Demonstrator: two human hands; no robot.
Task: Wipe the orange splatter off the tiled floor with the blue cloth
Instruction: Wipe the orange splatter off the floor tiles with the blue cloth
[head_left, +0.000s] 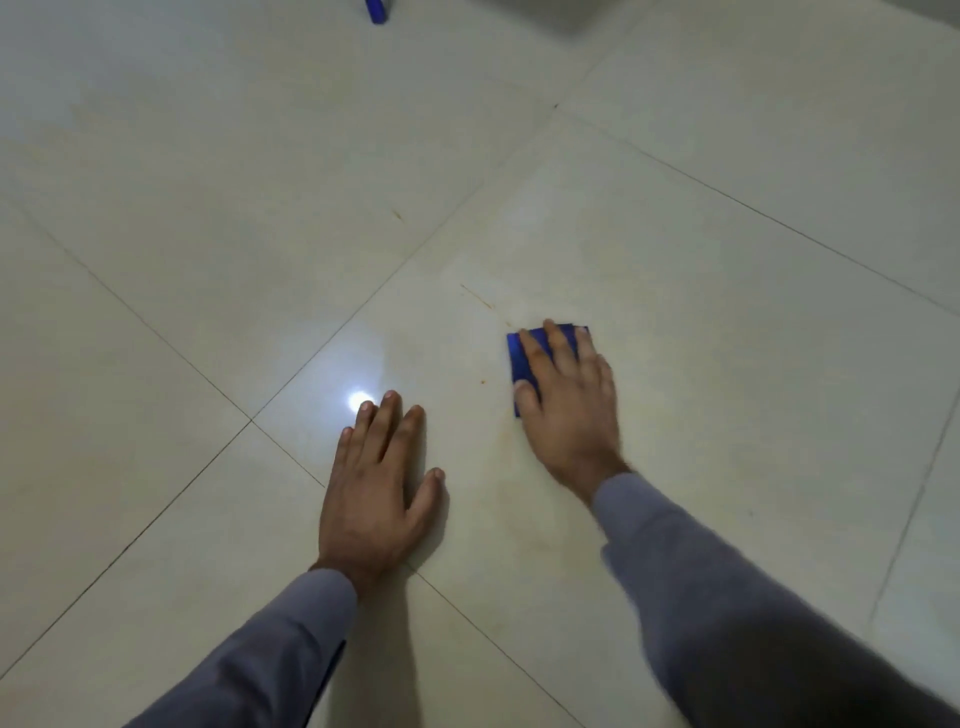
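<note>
My right hand (569, 402) lies flat on a folded blue cloth (519, 358) and presses it onto the pale tiled floor (675, 291). Most of the cloth is hidden under the fingers and palm. A thin orange streak (475, 294) runs just beyond the cloth's far left corner. A small orange speck (483, 381) lies left of the cloth, and another faint mark (397, 214) sits farther away. A faint orange haze (511, 457) shows on the tile below the cloth. My left hand (379, 488) rests flat on the floor, fingers spread, holding nothing.
A small blue object (376, 10) stands at the top edge of the view, far from both hands. Dark grout lines (249, 420) cross the floor diagonally. A bright light reflection (361, 402) shines by my left fingertips. Grey sleeves cover both forearms.
</note>
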